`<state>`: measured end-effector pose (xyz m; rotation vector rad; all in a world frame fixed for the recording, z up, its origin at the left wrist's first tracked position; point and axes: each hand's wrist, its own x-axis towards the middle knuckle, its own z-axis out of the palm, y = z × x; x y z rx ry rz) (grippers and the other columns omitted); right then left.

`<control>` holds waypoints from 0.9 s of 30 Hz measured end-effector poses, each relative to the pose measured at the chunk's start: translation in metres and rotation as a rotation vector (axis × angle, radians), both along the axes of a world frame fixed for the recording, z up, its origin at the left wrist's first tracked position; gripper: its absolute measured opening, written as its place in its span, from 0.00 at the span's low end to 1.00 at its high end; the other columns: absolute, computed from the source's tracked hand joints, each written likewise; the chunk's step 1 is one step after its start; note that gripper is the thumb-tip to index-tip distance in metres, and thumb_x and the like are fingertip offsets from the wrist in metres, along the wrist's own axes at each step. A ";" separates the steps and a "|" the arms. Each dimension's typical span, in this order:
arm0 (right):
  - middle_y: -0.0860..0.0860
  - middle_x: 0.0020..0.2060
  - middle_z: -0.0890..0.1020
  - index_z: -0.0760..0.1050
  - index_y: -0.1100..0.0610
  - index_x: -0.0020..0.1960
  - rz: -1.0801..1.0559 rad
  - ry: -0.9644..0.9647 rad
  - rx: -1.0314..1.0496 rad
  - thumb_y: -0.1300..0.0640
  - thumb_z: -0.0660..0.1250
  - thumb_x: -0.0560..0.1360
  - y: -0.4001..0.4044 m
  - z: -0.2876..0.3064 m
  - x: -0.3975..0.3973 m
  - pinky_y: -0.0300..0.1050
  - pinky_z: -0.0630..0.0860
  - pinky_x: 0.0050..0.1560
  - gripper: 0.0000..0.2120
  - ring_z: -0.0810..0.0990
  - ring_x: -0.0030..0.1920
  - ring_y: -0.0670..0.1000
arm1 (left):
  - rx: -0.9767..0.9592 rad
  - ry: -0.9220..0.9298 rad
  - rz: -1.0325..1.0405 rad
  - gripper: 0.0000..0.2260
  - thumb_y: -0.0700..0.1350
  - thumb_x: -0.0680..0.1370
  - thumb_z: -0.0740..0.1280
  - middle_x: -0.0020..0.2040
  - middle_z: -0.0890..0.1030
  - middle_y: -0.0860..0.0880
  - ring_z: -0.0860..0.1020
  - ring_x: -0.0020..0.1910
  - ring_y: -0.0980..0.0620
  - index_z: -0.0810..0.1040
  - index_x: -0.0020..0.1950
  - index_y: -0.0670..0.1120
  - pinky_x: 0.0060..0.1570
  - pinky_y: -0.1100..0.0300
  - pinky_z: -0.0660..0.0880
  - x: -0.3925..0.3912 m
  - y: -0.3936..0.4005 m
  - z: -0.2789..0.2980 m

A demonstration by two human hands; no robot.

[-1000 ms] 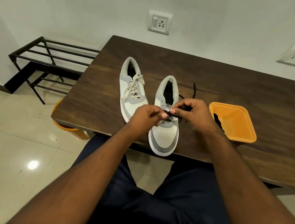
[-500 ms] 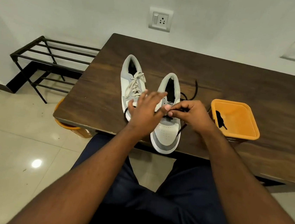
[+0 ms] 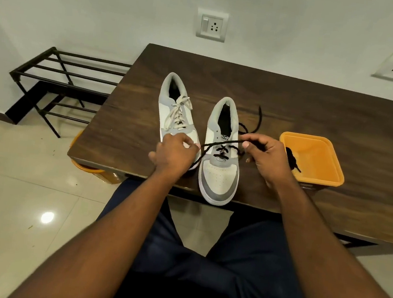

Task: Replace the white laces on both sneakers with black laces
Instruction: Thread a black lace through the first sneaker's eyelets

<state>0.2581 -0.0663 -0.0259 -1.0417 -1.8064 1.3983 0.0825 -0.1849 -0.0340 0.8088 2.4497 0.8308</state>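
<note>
both hands, left [image 3: 174,151] and right [image 3: 267,154], pinch the limp black lace [image 3: 220,143] taut; best gripped near its stiff tips.

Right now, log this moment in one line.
step: lacing right sneaker | left hand: pinches black lace | right hand: pinches lace | left sneaker: white laces

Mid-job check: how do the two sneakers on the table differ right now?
The left sneaker is fully laced with its white lace; the right sneaker has a black lace through only its lower eyelets. The left hand and right hand each hold an end of the black lace; neither grips the left sneaker. The right sneaker's toe overhangs the table edge; the left sits farther back. Both are grey-and-white, toes toward the person.
</note>
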 end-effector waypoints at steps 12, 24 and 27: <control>0.50 0.20 0.76 0.73 0.63 0.29 -0.086 0.127 -0.109 0.58 0.72 0.73 -0.017 -0.004 -0.028 0.36 0.71 0.28 0.17 0.71 0.22 0.44 | 0.598 -0.631 -0.433 0.07 0.36 0.79 0.68 0.45 0.85 0.38 0.83 0.45 0.44 0.81 0.55 0.36 0.53 0.52 0.81 0.020 0.019 0.001; 0.52 0.28 0.78 0.77 0.61 0.38 -0.367 0.026 -0.172 0.44 0.63 0.79 -0.002 -0.012 -0.041 0.42 0.76 0.33 0.21 0.74 0.27 0.47 | 0.658 -0.547 -0.074 0.04 0.36 0.77 0.70 0.33 0.81 0.50 0.76 0.26 0.62 0.83 0.48 0.36 0.30 0.70 0.71 0.022 0.032 -0.007; 0.50 0.34 0.81 0.79 0.56 0.43 -0.343 -0.117 -0.021 0.55 0.72 0.74 0.003 -0.025 -0.042 0.56 0.81 0.46 0.05 0.79 0.35 0.49 | 0.644 -0.416 -0.042 0.03 0.38 0.76 0.71 0.39 0.85 0.48 0.83 0.39 0.56 0.85 0.45 0.42 0.42 0.63 0.79 0.016 0.040 -0.014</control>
